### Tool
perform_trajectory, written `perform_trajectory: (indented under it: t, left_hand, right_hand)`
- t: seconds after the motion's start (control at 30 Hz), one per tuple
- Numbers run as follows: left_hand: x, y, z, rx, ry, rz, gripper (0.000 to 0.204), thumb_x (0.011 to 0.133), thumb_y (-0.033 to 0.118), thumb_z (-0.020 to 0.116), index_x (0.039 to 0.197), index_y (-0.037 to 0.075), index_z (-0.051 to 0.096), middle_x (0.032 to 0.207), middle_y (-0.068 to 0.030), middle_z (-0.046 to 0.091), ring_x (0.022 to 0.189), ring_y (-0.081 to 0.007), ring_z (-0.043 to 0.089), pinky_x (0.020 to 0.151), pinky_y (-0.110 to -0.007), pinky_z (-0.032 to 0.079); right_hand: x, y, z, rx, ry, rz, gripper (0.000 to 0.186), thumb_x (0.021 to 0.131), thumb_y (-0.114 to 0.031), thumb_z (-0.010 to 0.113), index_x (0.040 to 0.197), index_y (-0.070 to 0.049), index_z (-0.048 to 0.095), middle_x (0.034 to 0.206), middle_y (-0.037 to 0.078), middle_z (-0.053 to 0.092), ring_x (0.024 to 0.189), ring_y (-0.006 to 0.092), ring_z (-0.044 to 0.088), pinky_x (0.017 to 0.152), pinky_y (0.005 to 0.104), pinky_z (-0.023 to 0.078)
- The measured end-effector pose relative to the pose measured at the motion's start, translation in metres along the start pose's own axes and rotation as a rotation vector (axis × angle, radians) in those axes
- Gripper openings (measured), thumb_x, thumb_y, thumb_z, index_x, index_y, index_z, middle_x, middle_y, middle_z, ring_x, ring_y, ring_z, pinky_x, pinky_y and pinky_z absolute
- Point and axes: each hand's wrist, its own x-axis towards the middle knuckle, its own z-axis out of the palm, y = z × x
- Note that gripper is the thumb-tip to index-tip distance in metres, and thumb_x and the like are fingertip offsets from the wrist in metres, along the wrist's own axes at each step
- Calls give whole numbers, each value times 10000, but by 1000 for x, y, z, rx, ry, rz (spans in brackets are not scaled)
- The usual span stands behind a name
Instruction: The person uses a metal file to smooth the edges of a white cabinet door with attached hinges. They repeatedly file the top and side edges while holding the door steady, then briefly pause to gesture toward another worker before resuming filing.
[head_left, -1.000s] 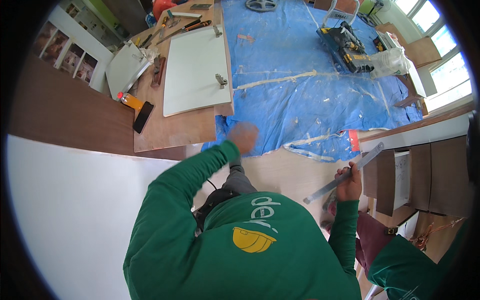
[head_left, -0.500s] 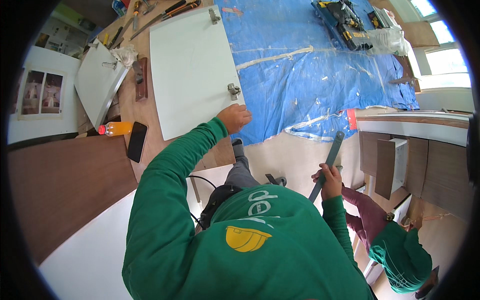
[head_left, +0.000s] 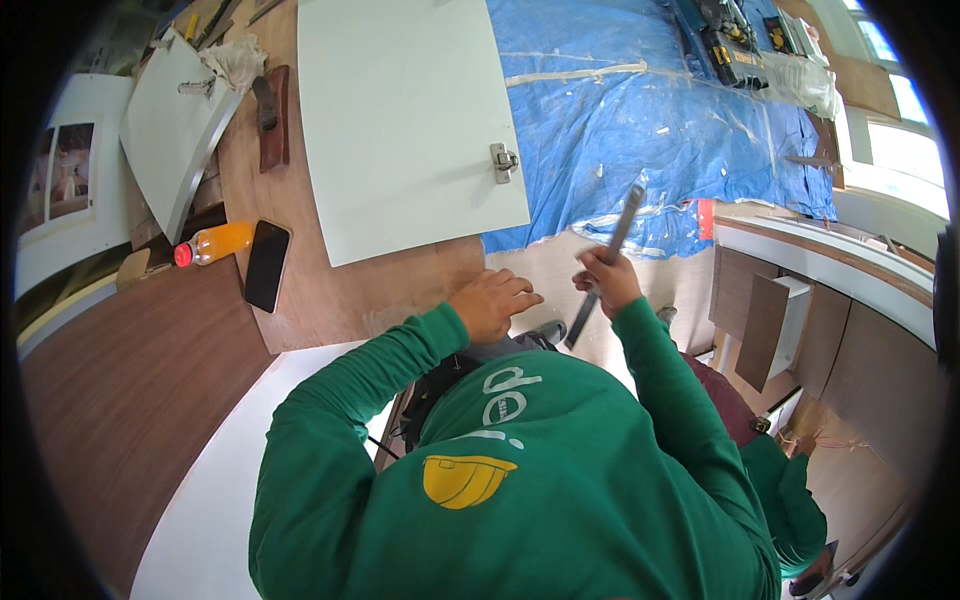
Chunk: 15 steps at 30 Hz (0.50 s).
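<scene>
My right hand [head_left: 609,282] grips a long, flat grey metal bar [head_left: 623,224], held up at a slant in front of my body. Its far tip reaches over the blue sheet's edge. Fingers loosely stretched and empty, my left hand [head_left: 492,303] is at the near edge of the wooden worktable [head_left: 390,290]. Beyond that hand lies a white cabinet door [head_left: 400,130] with a metal hinge [head_left: 503,163] by its right edge.
An orange drink bottle [head_left: 215,243], a black phone [head_left: 267,267] and a wooden hand plane [head_left: 273,120] are on the left. Blue sheeting [head_left: 640,130] carries a tool case [head_left: 735,55]. A drawer [head_left: 770,330] juts out at right, near a co-worker in green [head_left: 785,510].
My left hand has come off the door and back toward my body. My right hand has moved left and farther from me with the bar, now tilted more steeply. The view has shifted.
</scene>
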Motion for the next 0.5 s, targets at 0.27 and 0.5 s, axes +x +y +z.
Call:
perform_trajectory:
  t: [0.27, 0.5]
  left_hand:
    - [-19, -26, -12, -88, 200, -174, 238, 847, 73, 662, 1078, 48, 714, 1003, -104, 686, 991, -315, 617, 907, -431, 493]
    - [-21, -29, -24, -85, 257, -295, 208, 869, 101, 670, 1065, 57, 722, 997, -106, 686, 944, -316, 618, 855, -445, 485]
  right_hand:
    - [45, -20, 83, -144, -44, 26, 190, 953, -121, 708, 1073, 24, 678, 779, 48, 647, 524, 71, 469, 471, 247, 367]
    - [45, -24, 84, -224, -40, 1, 140, 944, -132, 713, 941, -8, 648, 756, 60, 645, 514, 72, 459, 472, 244, 359]
